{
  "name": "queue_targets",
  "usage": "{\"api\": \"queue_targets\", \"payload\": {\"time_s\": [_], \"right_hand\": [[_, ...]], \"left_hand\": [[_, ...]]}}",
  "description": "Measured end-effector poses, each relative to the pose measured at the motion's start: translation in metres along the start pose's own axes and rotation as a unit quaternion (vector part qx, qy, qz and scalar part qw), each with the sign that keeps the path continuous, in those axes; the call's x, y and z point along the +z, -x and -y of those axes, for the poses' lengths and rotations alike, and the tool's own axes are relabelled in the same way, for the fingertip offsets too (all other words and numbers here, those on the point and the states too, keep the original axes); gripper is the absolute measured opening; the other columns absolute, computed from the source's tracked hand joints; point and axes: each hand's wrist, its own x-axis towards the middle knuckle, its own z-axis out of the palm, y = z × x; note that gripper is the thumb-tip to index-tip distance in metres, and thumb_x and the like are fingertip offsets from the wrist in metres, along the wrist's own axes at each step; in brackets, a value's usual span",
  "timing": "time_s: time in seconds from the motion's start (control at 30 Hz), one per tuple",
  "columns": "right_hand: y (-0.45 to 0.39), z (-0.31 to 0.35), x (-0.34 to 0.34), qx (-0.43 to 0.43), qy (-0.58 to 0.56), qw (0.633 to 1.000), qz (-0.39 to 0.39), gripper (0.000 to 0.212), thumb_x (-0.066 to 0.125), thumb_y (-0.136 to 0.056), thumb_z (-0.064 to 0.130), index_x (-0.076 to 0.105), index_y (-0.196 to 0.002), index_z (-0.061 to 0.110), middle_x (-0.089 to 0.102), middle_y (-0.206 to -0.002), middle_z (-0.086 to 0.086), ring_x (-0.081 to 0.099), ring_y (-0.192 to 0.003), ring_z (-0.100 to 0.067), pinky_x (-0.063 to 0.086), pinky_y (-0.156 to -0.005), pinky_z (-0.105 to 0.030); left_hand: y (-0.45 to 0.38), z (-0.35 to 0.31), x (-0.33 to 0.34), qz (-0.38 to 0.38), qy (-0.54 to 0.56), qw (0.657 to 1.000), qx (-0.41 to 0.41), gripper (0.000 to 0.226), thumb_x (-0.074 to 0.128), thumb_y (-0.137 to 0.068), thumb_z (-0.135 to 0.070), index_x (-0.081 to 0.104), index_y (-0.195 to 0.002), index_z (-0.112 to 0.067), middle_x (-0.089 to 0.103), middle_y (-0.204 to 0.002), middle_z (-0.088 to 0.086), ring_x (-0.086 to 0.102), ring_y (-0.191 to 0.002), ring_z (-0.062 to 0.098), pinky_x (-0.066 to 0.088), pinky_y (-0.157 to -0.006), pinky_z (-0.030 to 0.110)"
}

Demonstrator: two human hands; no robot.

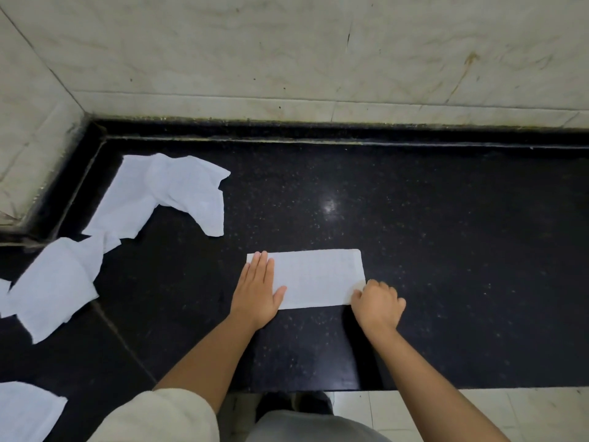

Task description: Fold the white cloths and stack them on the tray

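Folded cloth [318,277] lies on speckled black counter [446,234], seemingly stone.

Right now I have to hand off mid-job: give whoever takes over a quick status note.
Left hand: flat, pressing the left end of the folded cloth.
Right hand: curled, pinching that cloth's near right corner.
The cloth lies as a long rectangle on the black counter.
Unfolded cloths lie to the left.
No tray in view.
Left: finish this fold, fold the rest, stack them.

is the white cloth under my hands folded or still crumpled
Folded: the cloth lies as a flat, neat rectangle on the counter, left hand pressing one end, right hand pinching a corner.
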Motion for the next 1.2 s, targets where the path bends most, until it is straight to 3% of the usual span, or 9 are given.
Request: {"api": "queue_targets", "payload": {"time_s": [0.07,0.2,0.5,0.67,0.77,0.9,1.03,1.13,1.2], "right_hand": [[0.005,-0.001,0.000,0.008,0.018,1.000,-0.012,0.031,0.043,-0.093,0.029,0.055,-0.110,0.007,0.059,-0.115,-0.009,0.052,-0.108,-0.026,0.038,-0.089,-0.037],[0.007,0.002,0.002,0.031,0.024,0.999,0.006,0.031,0.042,-0.094,0.029,0.056,-0.110,0.006,0.060,-0.117,-0.010,0.051,-0.110,-0.027,0.036,-0.091,-0.038],[0.007,0.011,-0.005,0.029,-0.015,0.999,-0.004,0.024,0.040,-0.093,0.019,0.057,-0.103,0.004,0.061,-0.111,-0.012,0.052,-0.105,-0.028,0.037,-0.089,-0.037],[0.025,0.062,-0.031,-0.132,-0.162,0.973,-0.099,0.017,0.048,-0.089,0.016,0.049,-0.074,0.009,0.060,-0.092,-0.015,0.052,-0.092,-0.031,0.035,-0.081,-0.038],[0.049,0.106,-0.023,-0.239,-0.200,0.946,-0.088,0.023,0.053,-0.087,0.014,0.040,-0.068,0.014,0.059,-0.078,-0.015,0.053,-0.075,-0.030,0.029,-0.072,-0.034],[0.065,0.135,0.021,-0.309,-0.110,0.945,-0.014,0.018,0.055,-0.083,0.009,0.045,-0.068,0.013,0.054,-0.069,-0.006,0.053,-0.069,-0.027,0.026,-0.069,-0.031],[0.071,0.131,0.044,-0.338,-0.010,0.939,-0.055,0.031,0.082,-0.048,0.009,0.053,-0.056,0.017,0.056,-0.049,0.003,0.053,-0.046,-0.017,0.027,-0.052,-0.025],[0.065,0.127,0.042,-0.360,-0.032,0.926,-0.110,0.032,0.081,-0.044,0.004,0.060,-0.064,0.015,0.059,-0.053,0.005,0.056,-0.053,-0.019,0.029,-0.054,-0.025],[0.063,0.127,0.039,-0.385,-0.040,0.913,-0.128,0.035,0.076,-0.044,-0.001,0.062,-0.071,0.014,0.060,-0.057,0.005,0.057,-0.055,-0.020,0.034,-0.053,-0.026]], "left_hand": [[0.001,-0.001,-0.001,0.000,0.009,1.000,-0.008,0.081,-0.004,-0.083,-0.054,-0.001,-0.148,-0.005,-0.008,-0.157,0.012,-0.010,-0.145,0.024,-0.014,-0.111,0.029],[0.003,-0.003,-0.005,0.012,0.008,1.000,-0.023,0.067,0.022,-0.099,-0.043,-0.005,-0.148,-0.007,-0.014,-0.156,0.012,-0.014,-0.145,0.024,-0.011,-0.116,0.032],[0.001,0.002,-0.007,0.007,0.053,0.998,-0.018,0.065,0.023,-0.099,-0.042,-0.005,-0.148,-0.007,-0.013,-0.157,0.010,-0.015,-0.145,0.022,-0.009,-0.117,0.032],[0.013,0.027,-0.018,-0.087,0.158,0.983,-0.048,0.058,0.030,-0.100,-0.029,0.007,-0.147,-0.004,0.003,-0.158,0.009,-0.004,-0.146,0.020,-0.002,-0.118,0.032],[0.034,0.059,-0.017,-0.127,0.166,0.974,-0.087,0.070,0.016,-0.092,-0.044,0.017,-0.144,0.002,0.013,-0.156,0.015,0.005,-0.145,0.025,0.001,-0.116,0.033],[0.061,0.090,-0.008,-0.148,0.177,0.963,-0.141,0.079,0.011,-0.085,-0.048,0.027,-0.141,0.005,0.023,-0.152,0.018,0.012,-0.144,0.029,0.005,-0.115,0.034],[0.076,0.095,-0.004,-0.143,0.184,0.960,-0.154,0.074,0.012,-0.087,-0.044,0.029,-0.141,0.002,0.025,-0.152,0.016,0.013,-0.145,0.026,0.005,-0.115,0.031],[0.079,0.093,-0.003,-0.148,0.199,0.959,-0.139,0.071,0.014,-0.089,-0.044,0.033,-0.140,0.002,0.029,-0.151,0.015,0.016,-0.144,0.026,0.007,-0.115,0.032],[0.077,0.091,-0.004,-0.153,0.212,0.957,-0.128,0.054,0.031,-0.097,-0.031,0.033,-0.139,0.002,0.029,-0.151,0.015,0.015,-0.144,0.026,0.008,-0.116,0.033]]}}
